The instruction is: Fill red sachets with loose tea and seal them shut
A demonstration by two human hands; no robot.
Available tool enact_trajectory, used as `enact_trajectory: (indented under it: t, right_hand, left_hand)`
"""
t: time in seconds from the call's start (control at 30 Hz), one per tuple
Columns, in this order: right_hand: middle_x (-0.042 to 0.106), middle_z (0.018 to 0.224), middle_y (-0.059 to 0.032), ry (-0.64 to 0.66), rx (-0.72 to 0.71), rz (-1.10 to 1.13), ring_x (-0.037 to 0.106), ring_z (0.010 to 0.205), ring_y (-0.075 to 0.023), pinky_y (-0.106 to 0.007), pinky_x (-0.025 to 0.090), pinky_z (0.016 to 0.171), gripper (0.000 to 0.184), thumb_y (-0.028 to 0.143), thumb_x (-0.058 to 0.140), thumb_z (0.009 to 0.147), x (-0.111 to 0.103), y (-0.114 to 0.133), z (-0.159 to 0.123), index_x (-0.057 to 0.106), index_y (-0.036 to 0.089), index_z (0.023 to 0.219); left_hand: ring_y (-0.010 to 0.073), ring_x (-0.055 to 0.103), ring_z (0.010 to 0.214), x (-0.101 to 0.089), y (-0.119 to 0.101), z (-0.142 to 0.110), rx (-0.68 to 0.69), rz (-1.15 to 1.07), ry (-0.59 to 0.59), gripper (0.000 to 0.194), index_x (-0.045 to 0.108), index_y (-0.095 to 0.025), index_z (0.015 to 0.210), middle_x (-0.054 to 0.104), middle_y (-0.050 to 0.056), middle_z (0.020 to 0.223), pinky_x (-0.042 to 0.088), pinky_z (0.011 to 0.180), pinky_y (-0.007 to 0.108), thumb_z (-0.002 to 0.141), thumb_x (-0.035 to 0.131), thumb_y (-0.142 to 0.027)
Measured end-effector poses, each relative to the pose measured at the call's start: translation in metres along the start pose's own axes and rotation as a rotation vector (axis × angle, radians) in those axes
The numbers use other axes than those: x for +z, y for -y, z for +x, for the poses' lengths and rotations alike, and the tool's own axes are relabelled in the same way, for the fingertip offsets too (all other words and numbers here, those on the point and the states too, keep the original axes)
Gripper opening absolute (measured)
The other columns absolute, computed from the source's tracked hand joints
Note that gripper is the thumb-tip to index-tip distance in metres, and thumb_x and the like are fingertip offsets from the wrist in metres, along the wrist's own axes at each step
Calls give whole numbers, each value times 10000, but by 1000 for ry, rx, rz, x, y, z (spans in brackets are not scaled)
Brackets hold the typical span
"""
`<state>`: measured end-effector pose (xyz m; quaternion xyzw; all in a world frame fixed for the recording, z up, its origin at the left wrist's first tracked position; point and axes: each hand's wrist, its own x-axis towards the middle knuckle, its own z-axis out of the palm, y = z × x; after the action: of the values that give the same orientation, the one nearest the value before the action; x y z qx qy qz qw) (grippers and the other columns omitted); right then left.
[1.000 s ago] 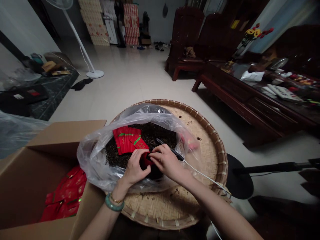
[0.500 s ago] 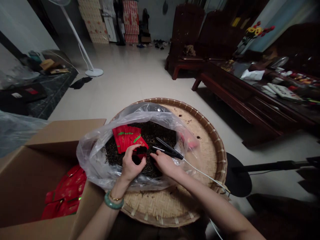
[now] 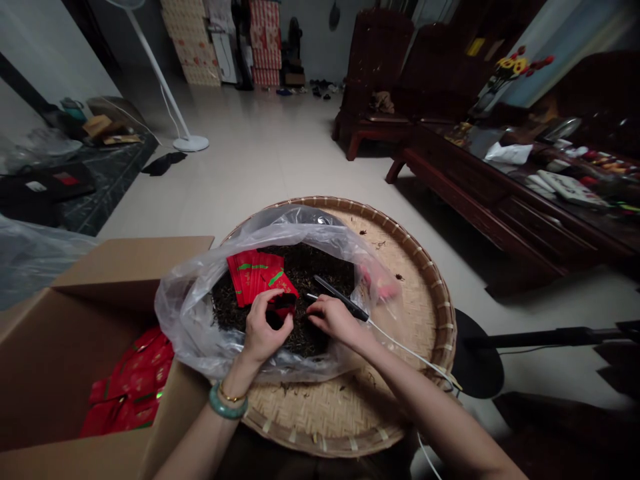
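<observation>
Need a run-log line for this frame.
left hand: pinches red tea packet | right hand: holds corded black heat sealer | under both: loose dark tea leaves in plastic bag on woven bamboo tray

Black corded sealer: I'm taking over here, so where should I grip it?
Take the thick rear end of the black corded sealer, by the white cord, from the right and above: it is the bulkiest part, and the slim tips point left.

Fan: white pedestal fan (image 3: 159, 79) standing on the tiled floor
Cartons: red and tan cartons (image 3: 265, 43) stacking against the far wall
Seating: dark wooden armchairs (image 3: 376, 80) lining the right side
Table: long wooden table (image 3: 480, 168) holding artificial flowers (image 3: 513, 65)
</observation>
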<state>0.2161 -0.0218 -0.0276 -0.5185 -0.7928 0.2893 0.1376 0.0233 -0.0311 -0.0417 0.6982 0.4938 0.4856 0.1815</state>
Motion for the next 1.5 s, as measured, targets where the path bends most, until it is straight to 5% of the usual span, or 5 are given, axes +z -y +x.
enact_trajectory:
  t: [0.4,0.87,1.13,1.27,1.5]
  right_hand:
    - [669,745,-16,-254,-6,314,604,659,-116,-208,443,593,81,156,644,764,-54,47,-12,714,175,800]
    - [658,950,-56,-206,-73,246,614,765,-143,-253,482,671,345,186,679,766,-42,52,-17,622,193,1105]
    - [685,795,-22,-272,-118,239,628,718,-129,-238,479,671,111,139,597,829,-33,54,-18,693,194,841]
    - [664,852,-50,-299,-140,97,595,812,-163,-284,484,730,127,188,570,868,-34,54,-23,689,202,910]
    - [586,1064,-126,-124,-126,-239,506,981,-256,-395,481,813,316,451,564,859,-33,62,-28,667,196,1016]
  left_hand:
    - [227,583,969,1,-5,1,70,41,98,420,513,-190,1109,601,74,1049,503,863,387,703,619,-166]
    - [234,579,977,0,-4,0,68,16,106,445,499,-193,1123,597,82,1067,507,853,395,705,655,-198]
    - [233,573,964,1,-5,0,118,12,136,432,503,-202,1129,600,80,1058,509,828,391,719,636,-179]
    - [235,561,968,1,-5,0,125,21,168,463,499,-205,1155,601,75,1062,499,843,397,716,640,-169]
    - [230,561,916,0,-1,-2,116,8,217,439,516,-213,1159,615,78,1013,510,782,361,757,677,-285]
